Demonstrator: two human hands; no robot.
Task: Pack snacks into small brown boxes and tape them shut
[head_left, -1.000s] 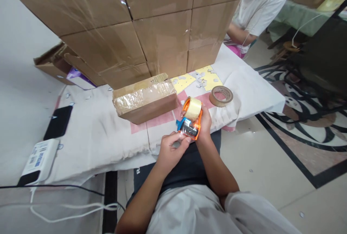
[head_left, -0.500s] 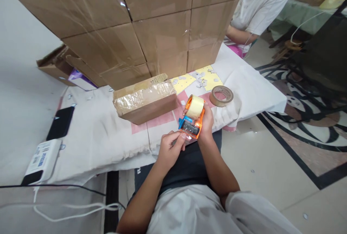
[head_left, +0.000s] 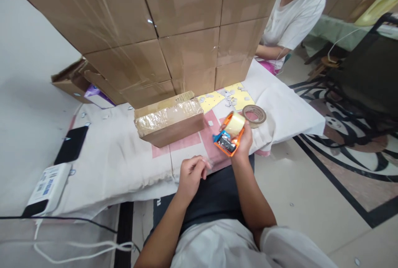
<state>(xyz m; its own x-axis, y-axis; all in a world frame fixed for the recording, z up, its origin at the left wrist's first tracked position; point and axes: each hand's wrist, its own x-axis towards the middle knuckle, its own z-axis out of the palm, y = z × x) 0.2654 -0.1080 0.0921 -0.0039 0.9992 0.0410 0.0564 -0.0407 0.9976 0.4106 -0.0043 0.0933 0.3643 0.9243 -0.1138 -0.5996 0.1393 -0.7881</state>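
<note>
My right hand [head_left: 245,141] is closed around an orange tape dispenser [head_left: 236,147] with a blue edge piece, above the front of the table. A pale yellowish roll of clear tape [head_left: 235,123] sits in the dispenser. Left of it and lower, over the table's front edge, my left hand [head_left: 192,173] is pinched closed. A faint see-through bit shows at its fingertips, looking like a piece of clear tape [head_left: 209,162]. On the table, a cardboard box [head_left: 174,127] lies with shiny tape along its top. Beyond the dispenser rests a brown tape roll [head_left: 261,118].
Stacked cardboard boxes [head_left: 189,61] wall off the back of the table [head_left: 118,156]. On the left lie a black phone-like slab [head_left: 71,144], a white power strip [head_left: 49,185] and a purple-and-white pack [head_left: 98,96]. Another person [head_left: 298,19] sits behind the stack at right.
My hands have come apart. The dispenser in my right hand has moved right, and my left hand has drawn away from its blue edge, slightly down and left. The view has shifted slightly.
</note>
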